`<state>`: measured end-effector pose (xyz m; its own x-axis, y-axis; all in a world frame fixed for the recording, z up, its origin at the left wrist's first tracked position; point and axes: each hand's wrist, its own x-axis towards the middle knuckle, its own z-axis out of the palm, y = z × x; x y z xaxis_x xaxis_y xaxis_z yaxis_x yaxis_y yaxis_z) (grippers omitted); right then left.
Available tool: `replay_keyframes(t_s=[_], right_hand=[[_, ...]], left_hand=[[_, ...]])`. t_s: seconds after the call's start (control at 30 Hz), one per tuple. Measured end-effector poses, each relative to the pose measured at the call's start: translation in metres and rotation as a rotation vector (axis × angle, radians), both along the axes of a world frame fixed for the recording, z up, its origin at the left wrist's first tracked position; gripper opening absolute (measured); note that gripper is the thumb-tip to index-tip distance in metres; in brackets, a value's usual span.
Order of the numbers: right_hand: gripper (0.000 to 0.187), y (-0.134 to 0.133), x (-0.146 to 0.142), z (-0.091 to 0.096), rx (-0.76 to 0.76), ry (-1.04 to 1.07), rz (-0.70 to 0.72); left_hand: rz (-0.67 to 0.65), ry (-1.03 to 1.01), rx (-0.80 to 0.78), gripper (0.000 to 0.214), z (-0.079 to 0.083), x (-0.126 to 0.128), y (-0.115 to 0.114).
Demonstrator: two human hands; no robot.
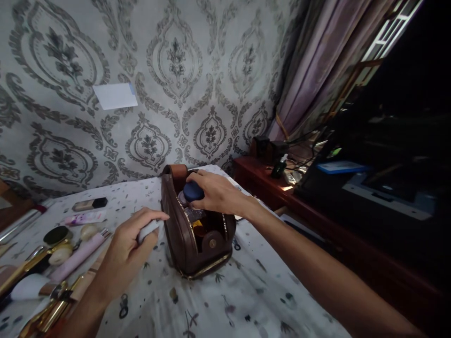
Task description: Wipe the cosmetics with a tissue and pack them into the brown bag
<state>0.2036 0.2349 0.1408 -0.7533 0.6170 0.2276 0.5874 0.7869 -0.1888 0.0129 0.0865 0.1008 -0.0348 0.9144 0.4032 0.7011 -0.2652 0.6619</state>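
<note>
A brown leather pouch (pixel 183 234) stands unzipped on a patterned white cloth (pixel 246 291). My right hand (pixel 216 192) is above its mouth, fingers closed round a bottle with a dark blue cap (pixel 193 191) that sits partly inside the pouch. Other small items show inside, too dark to name. My left hand (pixel 132 241) is just left of the pouch, fingers curled round a small pale tube-like thing (pixel 148 230).
Several cosmetics lie at the left: a pink tube (pixel 79 257), gold-handled brushes (pixel 45 312), a dark compact (pixel 56 234), a flat case (pixel 89 204). A dark wooden cabinet (pixel 282 192) with cables and a screen stands to the right. Patterned wallpaper and a curtain are behind.
</note>
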Motion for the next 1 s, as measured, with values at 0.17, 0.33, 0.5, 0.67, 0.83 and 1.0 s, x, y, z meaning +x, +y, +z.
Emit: replay_keyframes(t_s=[0.17,0.33,0.5,0.67,0.83,1.0], right_hand=[[0.048,0.000,-0.006,-0.006,0.098,-0.139,0.139],[0.048,-0.001,-0.010,-0.010,0.084,-0.317,0.203],[0.056,-0.007,-0.015,-0.002,0.074,-0.473,0.184],[0.056,-0.005,-0.023,-0.004,0.079,-0.550,0.203],[0.053,0.000,-0.027,-0.009,0.101,-0.606,0.196],[0.045,0.002,-0.027,-0.007,0.113,-0.596,0.189]], left_hand=[[-0.036,0.038,-0.011,0.027,0.000,0.002,0.001],[-0.071,0.064,-0.005,0.028,0.001,0.002,0.001],[-0.080,0.074,-0.021,0.027,-0.001,0.004,0.001],[-0.076,0.061,-0.010,0.025,-0.001,0.005,0.001],[-0.070,0.062,-0.003,0.024,-0.001,0.006,0.001],[-0.082,0.075,0.002,0.025,-0.002,0.005,0.001]])
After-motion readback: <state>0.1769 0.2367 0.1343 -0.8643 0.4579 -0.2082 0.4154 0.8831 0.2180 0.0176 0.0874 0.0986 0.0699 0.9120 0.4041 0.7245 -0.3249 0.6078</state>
